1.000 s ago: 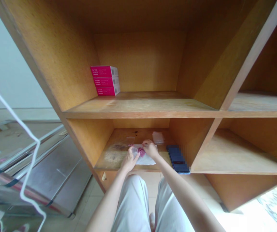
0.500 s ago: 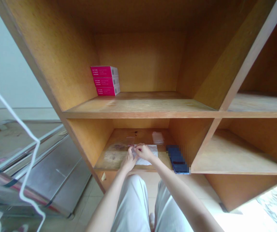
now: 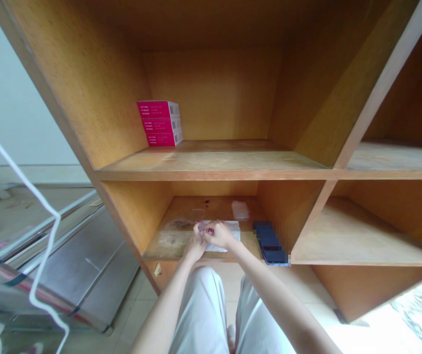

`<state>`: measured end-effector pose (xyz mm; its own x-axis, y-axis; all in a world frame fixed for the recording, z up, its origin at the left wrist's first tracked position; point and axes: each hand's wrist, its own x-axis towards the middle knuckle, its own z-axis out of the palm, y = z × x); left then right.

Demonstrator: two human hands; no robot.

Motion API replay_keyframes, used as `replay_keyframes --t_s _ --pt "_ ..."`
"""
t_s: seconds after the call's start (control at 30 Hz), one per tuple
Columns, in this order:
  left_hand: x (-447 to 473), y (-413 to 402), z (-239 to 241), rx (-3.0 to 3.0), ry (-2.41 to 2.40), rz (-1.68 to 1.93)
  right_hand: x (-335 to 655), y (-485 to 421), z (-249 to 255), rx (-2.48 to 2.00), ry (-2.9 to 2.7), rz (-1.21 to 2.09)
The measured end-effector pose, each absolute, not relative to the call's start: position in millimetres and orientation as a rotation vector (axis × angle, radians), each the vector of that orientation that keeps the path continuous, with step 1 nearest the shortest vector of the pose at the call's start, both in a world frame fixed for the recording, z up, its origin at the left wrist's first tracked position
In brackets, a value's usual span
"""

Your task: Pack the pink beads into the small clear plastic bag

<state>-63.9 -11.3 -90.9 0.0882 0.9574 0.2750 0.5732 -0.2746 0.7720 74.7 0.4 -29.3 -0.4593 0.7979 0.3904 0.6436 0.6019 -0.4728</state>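
My left hand (image 3: 195, 244) is closed at the fingertips on what looks like a small clear plastic bag (image 3: 202, 227), mostly hidden by my fingers. Pressed close beside it, my right hand (image 3: 221, 235) is curled round a small dark red beaded piece (image 3: 211, 231), which shows at the thumb side. Both hands meet over a white sheet (image 3: 235, 231) lying on the lower shelf. Behind the right hand lies a flat clear plastic bag (image 3: 240, 210).
A dark phone (image 3: 271, 244) lies to the right, partly pixelated. Three stacked pink boxes (image 3: 161, 124) stand on the upper shelf (image 3: 214, 160). To the left are a metal-framed glass case (image 3: 96, 265) and a hanging white cable (image 3: 22, 172).
My right hand has rolled over and shifted slightly left, so more of the dark red beaded piece shows. The left hand has moved slightly left.
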Motion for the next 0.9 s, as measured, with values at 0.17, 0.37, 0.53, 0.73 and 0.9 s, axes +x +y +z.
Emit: replay_keyframes --t_s 0.17,0.37,0.53,0.73,0.9 --pt "-65 -10 -92 1.872 1.479 1.131 72 1 -35 -1.135 -2.158 0.519" --pt "-64 -3 -100 1.867 1.409 1.303 71 10 -46 -1.037 -1.953 0.778" --pt "-66 5 -106 1.767 1.388 1.404 79 16 -52 -1.019 -1.523 1.039" --pt "-70 11 -105 1.566 1.400 1.516 93 14 -59 -1.014 -1.146 1.118" --pt "-72 5 -95 1.516 1.452 1.487 100 7 -67 -0.942 -0.978 1.142"
